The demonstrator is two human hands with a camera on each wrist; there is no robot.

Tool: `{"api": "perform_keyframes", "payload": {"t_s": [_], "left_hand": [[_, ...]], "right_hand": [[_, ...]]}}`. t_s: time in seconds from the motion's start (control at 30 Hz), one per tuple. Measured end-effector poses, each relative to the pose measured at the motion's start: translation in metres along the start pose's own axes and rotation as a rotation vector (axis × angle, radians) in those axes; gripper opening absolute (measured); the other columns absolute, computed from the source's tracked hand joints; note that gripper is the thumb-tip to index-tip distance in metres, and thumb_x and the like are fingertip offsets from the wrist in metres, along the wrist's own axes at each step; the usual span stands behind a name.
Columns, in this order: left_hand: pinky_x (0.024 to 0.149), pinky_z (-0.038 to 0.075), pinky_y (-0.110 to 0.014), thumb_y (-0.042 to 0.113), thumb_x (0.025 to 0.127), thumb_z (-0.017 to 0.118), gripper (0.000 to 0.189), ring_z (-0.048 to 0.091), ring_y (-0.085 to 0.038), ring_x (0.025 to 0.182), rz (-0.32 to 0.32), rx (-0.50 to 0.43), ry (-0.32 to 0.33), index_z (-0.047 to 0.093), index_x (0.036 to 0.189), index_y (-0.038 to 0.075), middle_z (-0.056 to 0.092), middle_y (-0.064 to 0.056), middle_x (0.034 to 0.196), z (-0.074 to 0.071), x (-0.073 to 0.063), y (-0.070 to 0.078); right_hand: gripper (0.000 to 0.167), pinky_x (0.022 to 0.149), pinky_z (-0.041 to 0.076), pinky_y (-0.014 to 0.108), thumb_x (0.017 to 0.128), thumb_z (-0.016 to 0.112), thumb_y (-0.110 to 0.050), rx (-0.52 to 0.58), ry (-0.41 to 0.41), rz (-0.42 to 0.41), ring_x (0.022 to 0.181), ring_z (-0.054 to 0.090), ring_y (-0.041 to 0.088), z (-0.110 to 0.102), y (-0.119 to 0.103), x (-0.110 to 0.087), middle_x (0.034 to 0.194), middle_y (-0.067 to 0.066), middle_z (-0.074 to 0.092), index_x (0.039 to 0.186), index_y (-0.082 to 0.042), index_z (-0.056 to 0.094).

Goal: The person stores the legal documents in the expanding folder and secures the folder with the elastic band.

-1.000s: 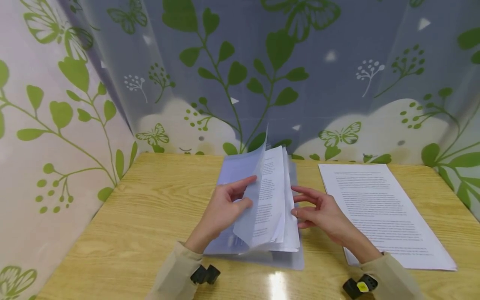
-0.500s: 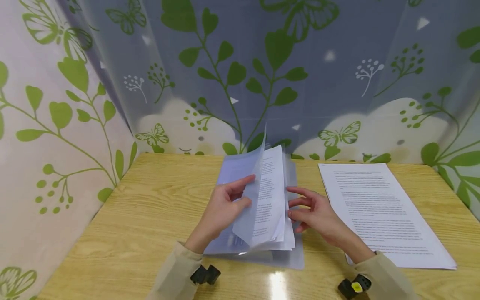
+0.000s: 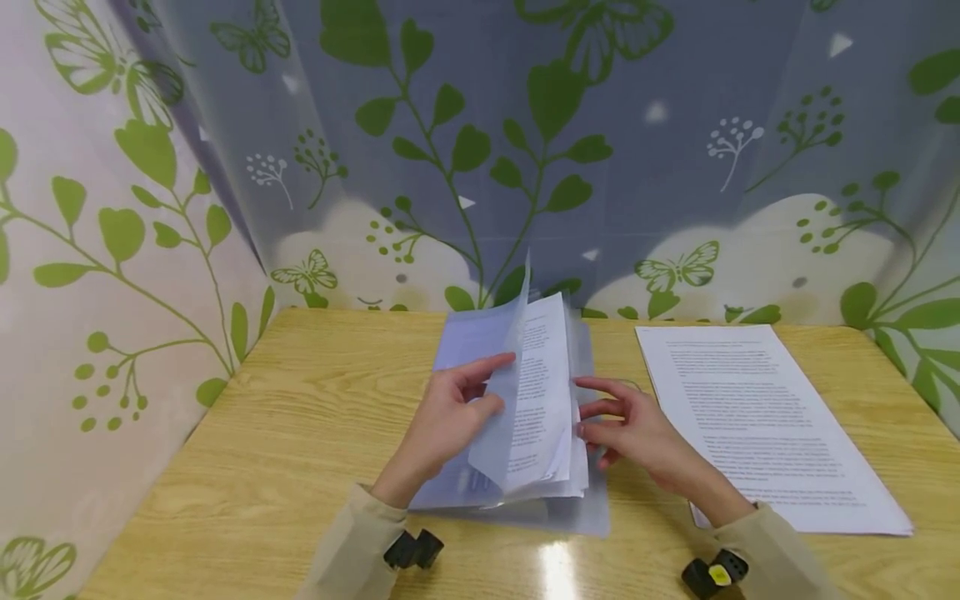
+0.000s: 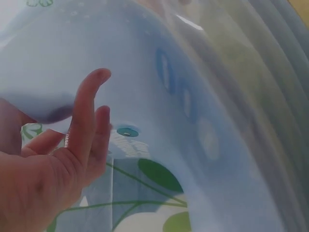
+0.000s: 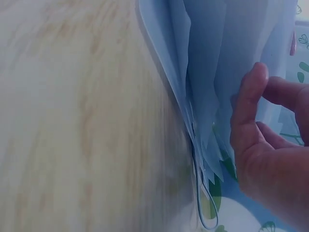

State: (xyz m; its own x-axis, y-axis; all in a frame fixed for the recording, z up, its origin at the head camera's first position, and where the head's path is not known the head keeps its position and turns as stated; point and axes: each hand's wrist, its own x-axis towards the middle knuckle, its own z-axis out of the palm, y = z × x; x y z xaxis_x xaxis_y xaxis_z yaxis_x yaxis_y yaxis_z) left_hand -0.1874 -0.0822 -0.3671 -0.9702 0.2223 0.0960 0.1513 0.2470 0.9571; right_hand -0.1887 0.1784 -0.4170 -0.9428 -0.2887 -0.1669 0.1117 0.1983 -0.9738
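In the head view a translucent plastic document folder [image 3: 461, 337] lies on the table, its cover flap [image 3: 517, 333] raised. Several printed sheets [image 3: 543, 375] stand out from behind the flap, their edges slightly uneven. My left hand [image 3: 453, 412] is at the flap's left side, thumb and index tips against the plastic and set apart. A small round snap [image 4: 128, 131] shows beside its fingers in the left wrist view. My right hand [image 3: 630, 421] touches the sheets' right edges with relaxed, slightly bent fingers. Curved sheets [image 5: 207, 58] rise beside those fingers in the right wrist view.
A stack of printed paper [image 3: 757, 417] lies to the right, beyond my right hand. The wooden table [image 3: 315, 400] backs onto a leaf-patterned curtain [image 3: 637, 167]. A thin loop [image 5: 207, 208] hangs at the folder's end in the right wrist view.
My right hand has moved slightly left, and the sheets' right edges have shifted left with it. The left hand stays at the raised flap.
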Motion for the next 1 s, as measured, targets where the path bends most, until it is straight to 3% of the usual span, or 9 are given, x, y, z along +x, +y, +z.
{"api": "perform_keyframes", "payload": {"t_s": [0.1,0.23,0.37,0.57,0.8,1.0], "left_hand": [[0.057,0.039,-0.019,-0.004,0.084,0.054,0.052,0.057,-0.013,0.080,-0.004,0.044,-0.026,0.069,0.133,0.006,0.073,-0.013,0.122,-0.001,0.001,0.002],[0.061,0.040,-0.020,-0.001,0.086,0.054,0.050,0.055,-0.015,0.083,-0.034,0.068,-0.033,0.069,0.133,0.007,0.073,-0.012,0.124,-0.001,0.000,0.003],[0.070,0.043,-0.021,0.000,0.086,0.055,0.050,0.055,-0.016,0.093,-0.051,0.041,-0.019,0.068,0.134,0.008,0.071,-0.011,0.131,-0.001,0.000,0.002],[0.067,0.043,-0.020,-0.001,0.085,0.058,0.050,0.056,-0.014,0.089,-0.063,-0.019,-0.017,0.068,0.134,0.006,0.070,-0.013,0.132,-0.002,-0.001,0.000],[0.072,0.051,-0.021,0.008,0.090,0.071,0.048,0.065,-0.014,0.098,-0.044,-0.021,-0.058,0.065,0.137,0.006,0.069,-0.012,0.134,-0.004,-0.001,-0.002],[0.077,0.053,-0.021,0.001,0.087,0.067,0.048,0.068,-0.018,0.106,-0.039,-0.037,-0.040,0.067,0.135,0.006,0.067,-0.011,0.137,-0.004,-0.001,-0.004]], "right_hand": [[0.069,0.062,0.060,0.036,0.092,0.072,-0.013,-0.004,-0.007,0.001,0.081,0.069,0.021,-0.006,-0.001,-0.002,0.121,0.018,0.067,0.154,-0.009,0.041],[0.067,0.066,0.061,0.037,0.096,0.069,-0.017,-0.011,-0.017,-0.011,0.086,0.072,0.022,-0.016,0.000,-0.008,0.128,0.022,0.067,0.155,-0.007,0.039],[0.065,0.070,0.061,0.039,0.098,0.068,-0.021,-0.028,-0.012,-0.018,0.092,0.073,0.021,-0.028,0.003,-0.016,0.131,0.023,0.066,0.154,-0.005,0.040],[0.062,0.071,0.062,0.041,0.099,0.067,-0.025,-0.100,0.043,-0.037,0.097,0.074,0.020,-0.051,0.006,-0.032,0.128,0.019,0.068,0.152,-0.002,0.043],[0.056,0.070,0.062,0.037,0.100,0.066,-0.023,-0.276,0.153,-0.068,0.093,0.074,0.011,-0.081,0.009,-0.049,0.122,0.010,0.072,0.148,-0.003,0.048],[0.049,0.065,0.061,0.030,0.098,0.067,-0.015,-0.515,0.268,-0.124,0.084,0.071,0.001,-0.107,0.021,-0.062,0.118,0.017,0.073,0.144,-0.002,0.054]]}}
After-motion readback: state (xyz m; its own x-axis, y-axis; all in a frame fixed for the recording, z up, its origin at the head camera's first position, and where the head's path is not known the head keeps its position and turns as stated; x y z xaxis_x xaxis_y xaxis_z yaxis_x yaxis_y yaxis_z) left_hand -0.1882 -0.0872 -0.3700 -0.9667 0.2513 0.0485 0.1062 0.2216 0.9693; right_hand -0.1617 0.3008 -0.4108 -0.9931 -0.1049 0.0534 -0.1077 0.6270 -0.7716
